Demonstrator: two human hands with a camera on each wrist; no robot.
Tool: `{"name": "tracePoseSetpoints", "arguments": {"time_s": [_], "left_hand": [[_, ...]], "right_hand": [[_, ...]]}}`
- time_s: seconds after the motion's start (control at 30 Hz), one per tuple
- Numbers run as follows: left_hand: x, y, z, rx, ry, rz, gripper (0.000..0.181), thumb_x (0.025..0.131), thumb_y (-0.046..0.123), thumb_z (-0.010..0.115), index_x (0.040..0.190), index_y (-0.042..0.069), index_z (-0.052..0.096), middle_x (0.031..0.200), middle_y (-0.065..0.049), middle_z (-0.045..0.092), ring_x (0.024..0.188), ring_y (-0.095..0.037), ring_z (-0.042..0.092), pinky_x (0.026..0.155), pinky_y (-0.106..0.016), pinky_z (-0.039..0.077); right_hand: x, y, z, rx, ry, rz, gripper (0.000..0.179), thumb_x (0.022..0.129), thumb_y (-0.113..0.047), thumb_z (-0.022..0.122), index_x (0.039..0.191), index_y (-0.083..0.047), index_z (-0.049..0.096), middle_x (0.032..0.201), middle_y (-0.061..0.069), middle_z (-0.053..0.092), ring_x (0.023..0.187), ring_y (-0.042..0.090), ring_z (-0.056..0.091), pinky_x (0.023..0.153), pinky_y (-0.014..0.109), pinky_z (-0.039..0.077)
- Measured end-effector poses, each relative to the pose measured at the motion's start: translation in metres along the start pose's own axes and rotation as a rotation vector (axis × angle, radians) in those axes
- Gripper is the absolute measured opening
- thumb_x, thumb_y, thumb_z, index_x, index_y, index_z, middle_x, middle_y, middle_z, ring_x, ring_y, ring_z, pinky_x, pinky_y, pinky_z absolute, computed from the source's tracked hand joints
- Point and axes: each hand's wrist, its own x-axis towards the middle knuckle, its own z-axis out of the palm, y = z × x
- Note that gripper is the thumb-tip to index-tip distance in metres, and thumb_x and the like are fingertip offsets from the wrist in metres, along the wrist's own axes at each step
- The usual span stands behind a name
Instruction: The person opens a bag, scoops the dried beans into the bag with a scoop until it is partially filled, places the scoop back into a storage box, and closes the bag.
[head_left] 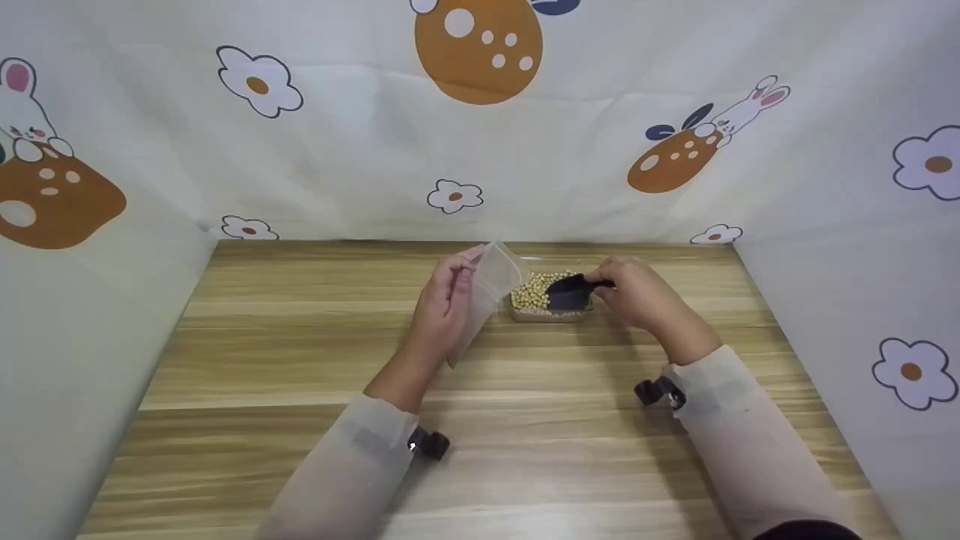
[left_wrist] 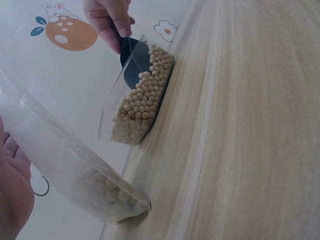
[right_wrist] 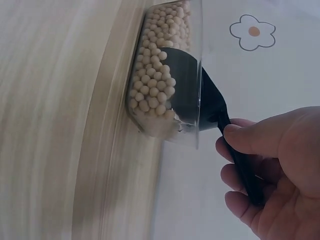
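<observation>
My right hand (head_left: 637,294) grips the handle of a black scoop (right_wrist: 182,82), whose blade is pushed into pale round beans (right_wrist: 155,90). These beans fill much of a clear rectangular container (head_left: 551,318) on the table. To its left, my left hand (head_left: 442,304) holds a translucent plastic bag (head_left: 487,289) upright with its top tilted toward the container. Several beans (left_wrist: 120,195) lie at the bottom of the bag, seen in the left wrist view. Part of the scoop blade is buried among the beans.
The wood-grain table (head_left: 285,420) carries the container near its back edge. A white curtain (head_left: 360,150) printed with flowers, rabbits and orange fruit surrounds it at the back and on both sides. A small black camera sits on each sleeved wrist.
</observation>
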Motion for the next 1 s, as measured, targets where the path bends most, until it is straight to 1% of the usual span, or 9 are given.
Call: {"name": "tracePoseSetpoints", "arguments": {"time_s": [0.17,0.37,0.53,0.77,0.87,1.0], "left_hand": [[0.0,0.0,0.0,0.01,0.001,0.0,0.014,0.115,0.013,0.044,0.119,0.006,0.055,0.155,-0.009,0.063,0.145,-0.026,0.06,0.123,-0.048,0.046],[0.0,0.001,0.0,0.032,0.004,-0.015,0.014,0.115,0.015,0.044,0.12,0.008,0.056,0.155,-0.006,0.064,0.143,-0.025,0.061,0.119,-0.049,0.049],[0.0,0.001,0.001,0.034,0.003,-0.014,0.014,0.116,0.015,0.044,0.119,0.008,0.056,0.154,-0.005,0.064,0.144,-0.025,0.06,0.121,-0.049,0.048],[0.0,0.001,0.001,0.029,0.0,-0.016,0.014,0.115,0.016,0.045,0.12,0.009,0.055,0.155,-0.005,0.063,0.143,-0.025,0.061,0.118,-0.049,0.049],[0.0,0.001,0.002,0.036,0.002,-0.016,0.013,0.115,0.015,0.045,0.119,0.008,0.056,0.155,-0.006,0.063,0.144,-0.025,0.06,0.12,-0.05,0.048],[-0.001,0.002,0.001,0.05,0.004,-0.028,0.014,0.116,0.017,0.044,0.119,0.01,0.056,0.155,-0.005,0.063,0.144,-0.025,0.06,0.12,-0.051,0.048]], "right_hand": [[0.003,-0.002,0.007,-0.014,0.011,-0.019,0.029,0.098,0.001,0.071,0.126,-0.001,0.077,0.123,0.021,0.075,0.121,0.045,0.066,0.109,0.058,0.053],[0.004,0.001,0.012,-0.005,0.027,-0.028,0.028,0.097,0.001,0.073,0.124,0.0,0.078,0.122,0.021,0.075,0.119,0.045,0.067,0.109,0.058,0.053],[0.004,0.004,0.018,0.025,0.021,-0.018,0.029,0.099,0.001,0.07,0.126,-0.002,0.077,0.125,0.019,0.074,0.123,0.043,0.066,0.111,0.058,0.052],[0.007,0.003,0.031,0.075,0.017,-0.018,0.03,0.101,-0.001,0.067,0.13,-0.004,0.076,0.129,0.018,0.073,0.125,0.04,0.067,0.111,0.055,0.054],[0.009,-0.001,0.033,0.053,0.015,-0.01,0.03,0.102,-0.004,0.068,0.131,-0.006,0.076,0.13,0.016,0.074,0.125,0.039,0.066,0.111,0.056,0.052],[0.011,-0.006,0.035,-0.019,0.033,-0.03,0.03,0.101,-0.008,0.071,0.13,-0.009,0.077,0.128,0.015,0.075,0.123,0.039,0.066,0.111,0.056,0.05]]}}
